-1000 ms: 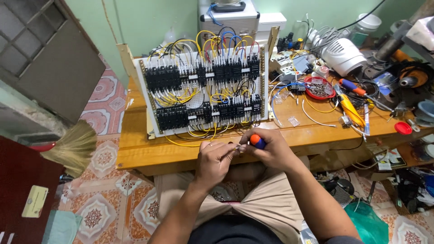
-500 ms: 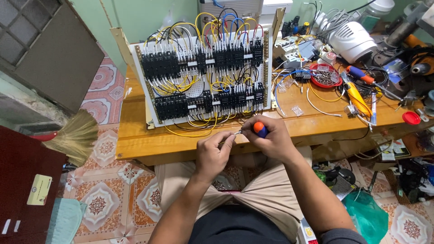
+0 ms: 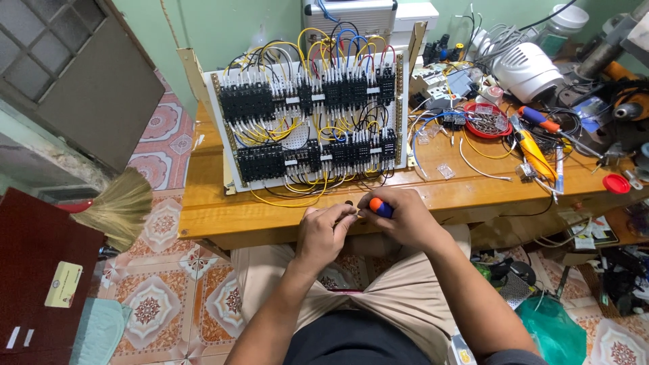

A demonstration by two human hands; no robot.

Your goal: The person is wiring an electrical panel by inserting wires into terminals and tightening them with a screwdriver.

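Note:
My right hand [image 3: 402,217] grips a small screwdriver with an orange and blue handle [image 3: 379,207] at the front edge of the wooden table [image 3: 203,213]. My left hand [image 3: 323,231] sits right beside it, its fingertips pinching a small part or wire end at the screwdriver's tip; the part itself is too small to make out. Just beyond both hands a white panel [image 3: 297,138] leans upright, filled with rows of black relay blocks and yellow, black, blue and red wires. A yellow wire loop [image 3: 291,199] hangs from the panel's lower edge.
To the right on the table lie a red dish of screws [image 3: 488,122], a yellow-handled tool [image 3: 537,155], loose wires, a white fan housing [image 3: 527,67] and a red cap [image 3: 616,183]. A straw broom [image 3: 118,206] and a dark red board [image 3: 40,270] are at the left.
The camera has tilted, so the panel and table sit slightly lower and closer in view. Both hands stay together at the table's front edge with the screwdriver.

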